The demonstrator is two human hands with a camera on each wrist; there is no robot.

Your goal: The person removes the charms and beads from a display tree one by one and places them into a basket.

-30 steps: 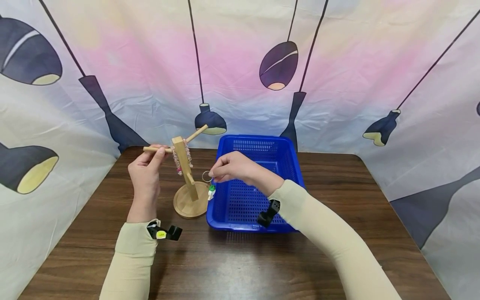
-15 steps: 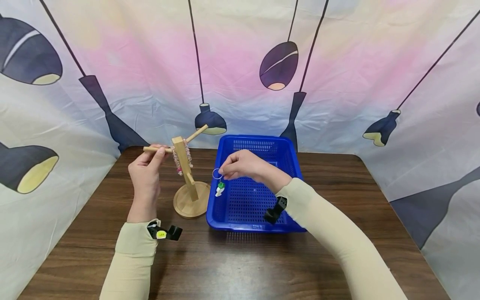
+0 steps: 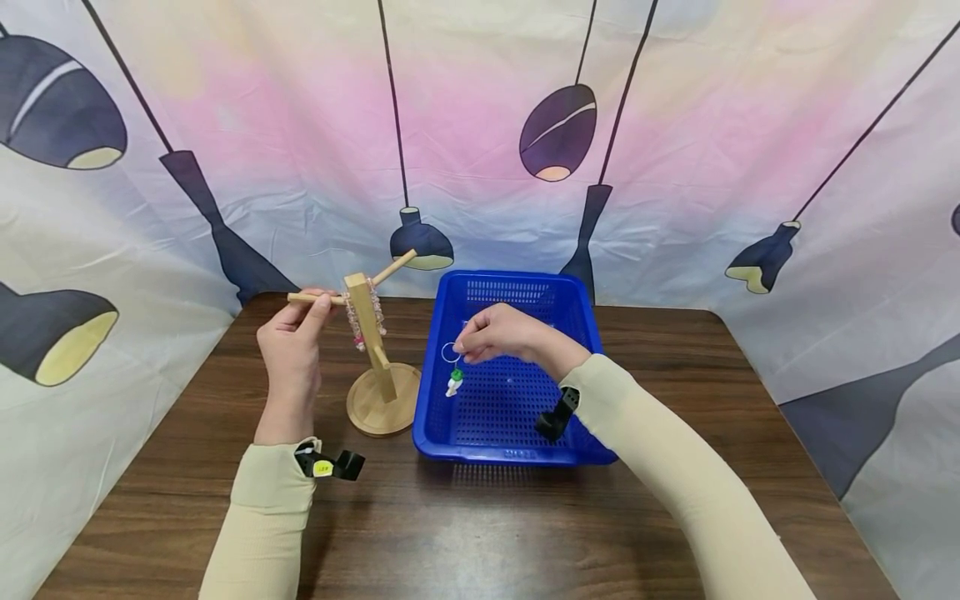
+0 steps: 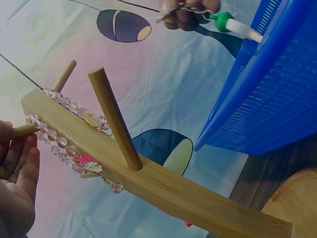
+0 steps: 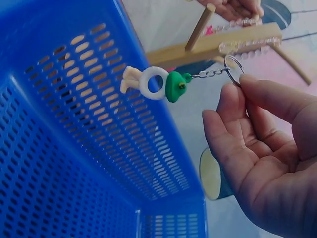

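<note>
The left hand (image 3: 291, 348) pinches an upper peg (image 3: 300, 297) of the wooden stand (image 3: 366, 317), its fingertips close to the post. The right hand (image 3: 501, 335) pinches the metal ring (image 5: 234, 69) of the keychain (image 3: 455, 382) between thumb and fingers. From that ring a short chain (image 5: 208, 74) runs to the charm (image 5: 176, 87), which has a green top, a white ring-shaped middle and pale legs. In the head view the keychain hangs over the left part of the blue basket (image 3: 517, 456); whether it touches the basket's wall, I cannot tell.

Two bead bracelets hang on the stand's upper pegs, one at each side of the post; the one on the pinched peg bears a pink-and-white pendant (image 4: 88, 162). A lower peg (image 4: 115, 119) juts from the post. The stand's round base (image 3: 367, 412) rests on the dark worktop (image 3: 465, 533) just left of the basket. Behind stands a pastel cloth (image 3: 480, 100) patterned with dark lamps.
</note>
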